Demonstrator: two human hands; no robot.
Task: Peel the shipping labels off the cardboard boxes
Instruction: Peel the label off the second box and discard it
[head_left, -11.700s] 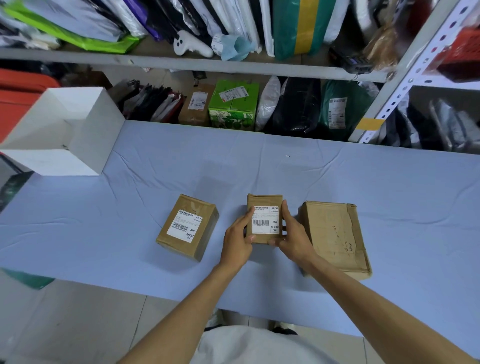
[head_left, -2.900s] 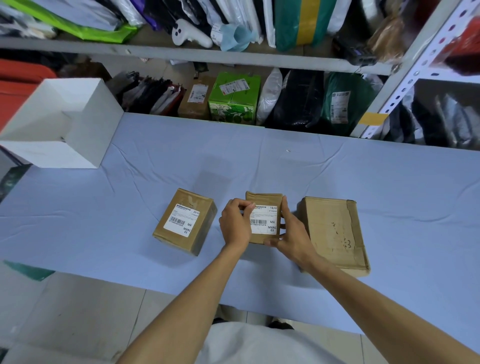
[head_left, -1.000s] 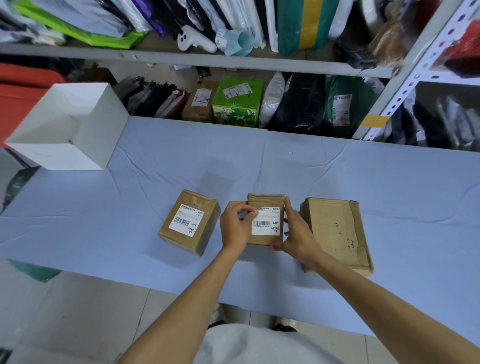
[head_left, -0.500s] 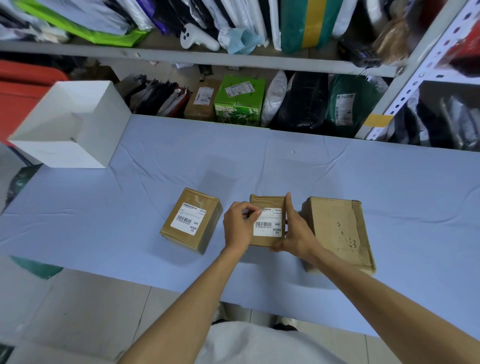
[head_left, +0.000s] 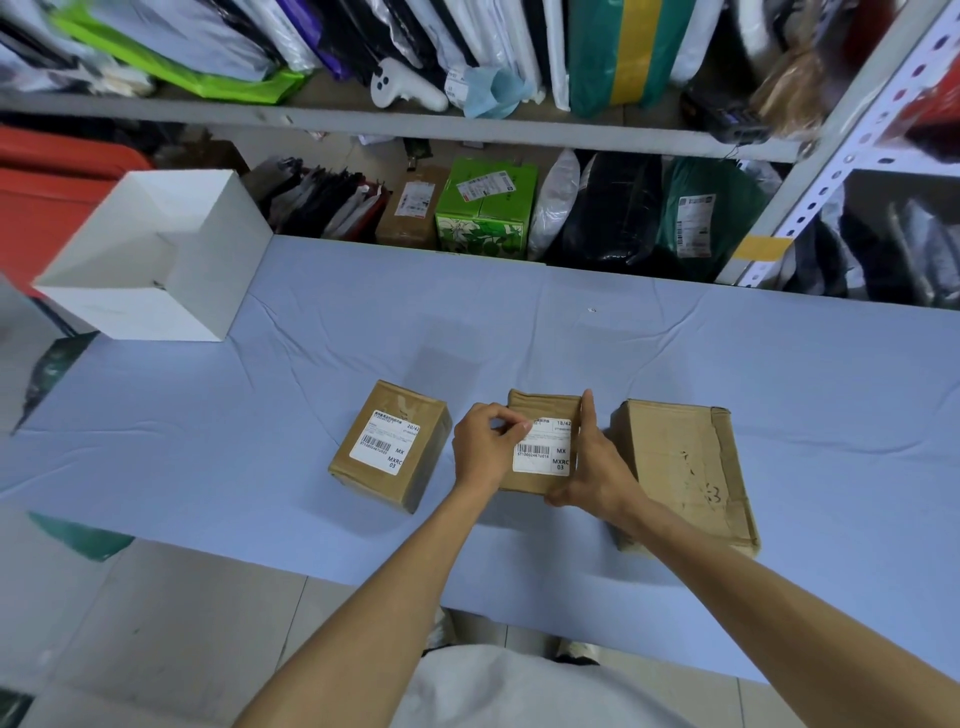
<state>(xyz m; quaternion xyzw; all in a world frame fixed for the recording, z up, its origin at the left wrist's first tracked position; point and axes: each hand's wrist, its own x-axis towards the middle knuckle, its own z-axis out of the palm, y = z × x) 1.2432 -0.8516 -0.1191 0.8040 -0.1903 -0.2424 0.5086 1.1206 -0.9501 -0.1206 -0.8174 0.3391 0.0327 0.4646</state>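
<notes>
Three brown cardboard boxes lie in a row on the blue-covered table (head_left: 675, 353). The left box (head_left: 389, 447) carries a white shipping label (head_left: 385, 446). The middle box (head_left: 540, 415) has a white label (head_left: 545, 452) too. My left hand (head_left: 483, 452) pinches that label's upper left corner between thumb and fingertips. My right hand (head_left: 592, 467) clamps the middle box's right side, index finger pointing up along its edge. The right box (head_left: 685, 467) is larger, creased, and shows no label on top.
An open white box (head_left: 156, 260) stands at the table's far left. Behind the table, metal shelves (head_left: 467, 127) hold parcels, bags and a green carton (head_left: 485, 213). The table's near edge runs just below my forearms, with tiled floor beneath.
My left thumb and fingers have moved from the middle box's left side onto the label's upper left corner. My right hand has stayed on the box's right side.
</notes>
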